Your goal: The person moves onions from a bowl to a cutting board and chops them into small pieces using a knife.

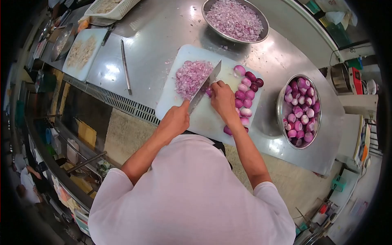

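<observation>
My left hand (pixel 175 119) is wrapped round the handle of a wide knife (pixel 209 81), whose blade slants up to the right over a white cutting board (pixel 171 87). Close to the blade's right side, the bent fingers of my right hand (pixel 222 100) press on a small piece of purple onion (pixel 209 92), mostly hidden. Chopped onion (pixel 191 77) lies in a heap left of the blade. Several peeled purple onions (pixel 249 94) stand in rows along the board's right side.
A metal bowl of whole peeled onions (pixel 301 112) stands at the right, a bowl of chopped onion (pixel 234 20) at the top. On the left are a metal rod (pixel 125 67), a second board with pale chopped food (pixel 81 53) and a white basket (pixel 118 10). A person (pixel 29 181) is at far left.
</observation>
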Demonstrator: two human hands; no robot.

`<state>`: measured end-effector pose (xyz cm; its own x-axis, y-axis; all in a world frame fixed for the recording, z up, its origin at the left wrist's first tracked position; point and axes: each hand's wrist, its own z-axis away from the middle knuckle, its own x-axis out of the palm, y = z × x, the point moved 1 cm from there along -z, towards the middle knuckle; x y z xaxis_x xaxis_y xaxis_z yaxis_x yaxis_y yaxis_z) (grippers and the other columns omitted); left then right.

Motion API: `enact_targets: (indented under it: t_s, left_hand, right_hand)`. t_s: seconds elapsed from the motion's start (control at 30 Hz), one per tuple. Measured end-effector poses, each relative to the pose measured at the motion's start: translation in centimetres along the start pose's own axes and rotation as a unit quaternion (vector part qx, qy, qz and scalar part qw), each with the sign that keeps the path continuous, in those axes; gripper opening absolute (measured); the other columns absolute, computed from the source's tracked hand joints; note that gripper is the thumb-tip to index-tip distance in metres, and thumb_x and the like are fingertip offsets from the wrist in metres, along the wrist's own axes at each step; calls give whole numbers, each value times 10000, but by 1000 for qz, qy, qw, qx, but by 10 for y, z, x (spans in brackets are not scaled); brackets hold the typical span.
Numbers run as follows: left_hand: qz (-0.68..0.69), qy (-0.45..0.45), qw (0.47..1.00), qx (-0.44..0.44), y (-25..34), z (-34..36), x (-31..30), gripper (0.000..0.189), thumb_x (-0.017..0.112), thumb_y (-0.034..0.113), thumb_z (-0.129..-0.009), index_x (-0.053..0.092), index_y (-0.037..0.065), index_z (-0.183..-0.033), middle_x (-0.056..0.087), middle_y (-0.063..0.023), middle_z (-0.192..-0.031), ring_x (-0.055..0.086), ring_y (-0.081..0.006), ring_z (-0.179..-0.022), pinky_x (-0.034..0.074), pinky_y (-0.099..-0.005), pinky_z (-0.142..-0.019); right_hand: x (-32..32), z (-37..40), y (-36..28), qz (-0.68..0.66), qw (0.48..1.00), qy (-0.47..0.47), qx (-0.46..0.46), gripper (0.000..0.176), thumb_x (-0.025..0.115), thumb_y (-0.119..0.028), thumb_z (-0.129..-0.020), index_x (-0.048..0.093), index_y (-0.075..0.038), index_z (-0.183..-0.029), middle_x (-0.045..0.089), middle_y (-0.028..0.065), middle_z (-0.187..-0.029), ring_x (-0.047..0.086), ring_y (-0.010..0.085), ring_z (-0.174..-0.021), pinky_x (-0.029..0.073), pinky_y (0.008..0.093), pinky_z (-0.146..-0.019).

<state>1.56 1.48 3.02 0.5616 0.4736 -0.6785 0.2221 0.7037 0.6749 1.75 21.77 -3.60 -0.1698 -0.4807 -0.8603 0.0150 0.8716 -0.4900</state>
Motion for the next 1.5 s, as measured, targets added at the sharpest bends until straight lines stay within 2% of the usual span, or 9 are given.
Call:
enact_targets:
  t_s: [0.5,0.57,0.67,0.73,0.93,1.07,1.17,1.27,1.5]
  left_hand:
    - [5,-7,1000,6,-7,-10,20,199,542,20,-860,458,-48,-1027,599,-309,-701,607,-494,-714,454,-548,-634]
    - [-2,-3,1000,1,-12,-13,22,197,547,27,-861,456,-46,-1019,598,-312,-701,605,-499,-717,453,-549,-631]
    - [-20,19,998,49,-12,-21,27,216,545,33,-881,464,-51,-1063,601,-271,-678,602,-478,-682,451,-527,-609]
    - [-8,7,1000,9,-3,-9,12,227,548,36,-885,466,-54,-1076,600,-267,-676,604,-469,-673,450,-515,-595]
    - [-25,5,999,27,-4,-19,19,223,545,34,-885,466,-59,-1071,595,-270,-669,610,-460,-663,454,-497,-586]
    - [9,9,1000,15,-6,-13,22,218,551,33,-880,464,-58,-1058,598,-271,-673,613,-463,-672,451,-507,-588]
    - [-29,20,998,50,-12,-23,36,209,557,32,-877,462,-52,-1042,604,-276,-689,611,-475,-690,453,-519,-598]
    - [-1,-6,1000,7,4,-16,16,197,558,31,-875,459,-44,-1028,602,-283,-690,603,-487,-692,449,-531,-600]
    - [-15,-4,999,32,5,-17,21,215,542,15,-861,454,-57,-1042,596,-304,-688,601,-501,-710,456,-545,-619]
  right_hand:
    - [4,0,3,-25,998,48,-21,168,573,18,-778,625,-33,-929,586,136,-922,575,354,-856,508,462,-721]
    - [0,1,-2,-25,999,33,5,162,572,24,-769,615,-29,-917,586,138,-925,575,358,-855,510,459,-722]
    - [3,2,2,-24,999,45,-10,159,571,27,-760,609,-27,-905,585,141,-927,576,356,-861,510,459,-723]
    - [3,5,4,-33,998,48,-4,157,570,28,-758,608,-26,-901,585,142,-925,577,356,-863,510,460,-724]
    - [4,3,5,-40,997,60,-8,131,567,27,-763,605,-19,-880,582,146,-910,580,358,-865,507,461,-723]
    - [5,5,5,-50,996,67,-3,130,564,27,-764,609,-14,-879,582,150,-902,579,359,-861,503,459,-720]
    - [1,5,3,-46,997,65,-1,123,561,31,-769,609,-11,-874,581,154,-900,579,360,-860,502,461,-728]
    - [8,7,9,-67,994,84,-6,122,561,26,-777,612,-9,-882,580,156,-893,578,363,-860,499,465,-737]
    - [8,10,11,-79,993,89,0,143,559,24,-783,623,-14,-905,580,154,-876,580,361,-860,500,464,-733]
